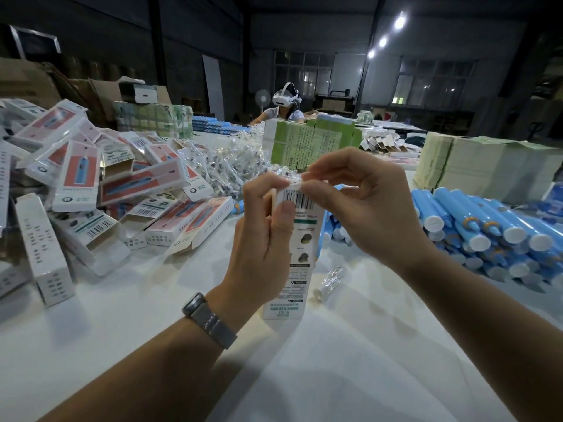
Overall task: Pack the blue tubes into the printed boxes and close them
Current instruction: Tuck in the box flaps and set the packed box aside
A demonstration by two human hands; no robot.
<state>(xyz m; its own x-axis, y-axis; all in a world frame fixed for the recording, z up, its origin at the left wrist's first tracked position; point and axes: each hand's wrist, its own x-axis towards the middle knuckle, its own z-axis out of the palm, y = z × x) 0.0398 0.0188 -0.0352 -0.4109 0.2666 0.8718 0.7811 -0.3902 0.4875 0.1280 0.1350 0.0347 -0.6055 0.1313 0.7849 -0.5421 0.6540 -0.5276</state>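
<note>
A white printed box point(300, 263) with a barcode stands upright on the white table point(128, 324) in front of me. My left hand point(262, 239) grips its upper part, thumb on the barcode face. My right hand point(359, 205) pinches the flap at the box's top end. What is inside the box is hidden. A heap of blue tubes point(487, 229) with white caps lies at the right. Several printed boxes point(100, 190), some with open ends, are piled at the left.
A small clear-wrapped part point(330, 283) lies just right of the held box. Clear bagged parts point(225, 166) are heaped behind. Stacks of green flat cartons point(304, 141) and pale cartons point(475, 166) stand farther back. A person wearing a headset point(285, 106) sits across the table.
</note>
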